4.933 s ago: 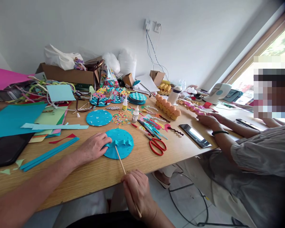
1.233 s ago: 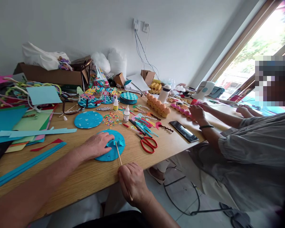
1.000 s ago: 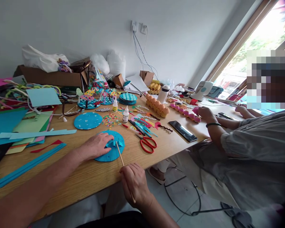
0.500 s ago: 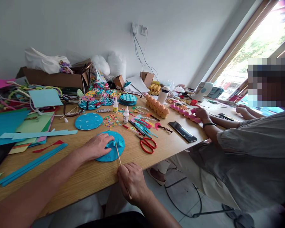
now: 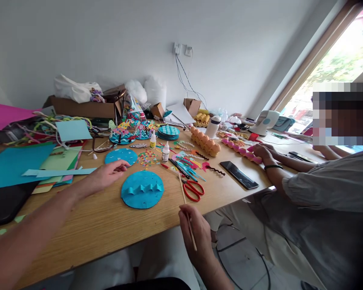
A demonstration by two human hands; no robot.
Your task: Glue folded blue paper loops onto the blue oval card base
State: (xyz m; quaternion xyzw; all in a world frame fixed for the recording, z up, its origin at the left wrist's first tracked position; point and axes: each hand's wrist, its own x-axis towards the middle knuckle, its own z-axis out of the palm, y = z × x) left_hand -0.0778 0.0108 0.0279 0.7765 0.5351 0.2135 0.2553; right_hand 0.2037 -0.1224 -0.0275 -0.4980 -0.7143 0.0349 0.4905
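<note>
A round blue disc [image 5: 142, 200] lies flat near the table's front edge, with a wavy blue paper strip [image 5: 147, 188] standing across its middle. My left hand [image 5: 109, 176] hovers left of it, fingers loosely bent and holding nothing visible. Just beyond that hand lies a second blue disc [image 5: 121, 155] with pale patches. My right hand [image 5: 196, 231] grips a thin wooden stick [image 5: 182, 189] at the table's front edge. The stick's tip points up and away, close to the red-handled scissors [image 5: 193, 190].
Behind the discs stand two small glue bottles [image 5: 165, 153] beside scattered confetti [image 5: 148, 158]. Coloured paper [image 5: 15, 165] covers the left side. A phone [image 5: 239, 175] and egg-carton strips [image 5: 205, 141] lie right of the scissors. A co-worker's hand [image 5: 260, 152] touches a pink carton strip.
My left hand has lifted off the blue disc and moved left. My right hand has drawn the stick away to the right, off the wavy strip. The view has shifted slightly.
</note>
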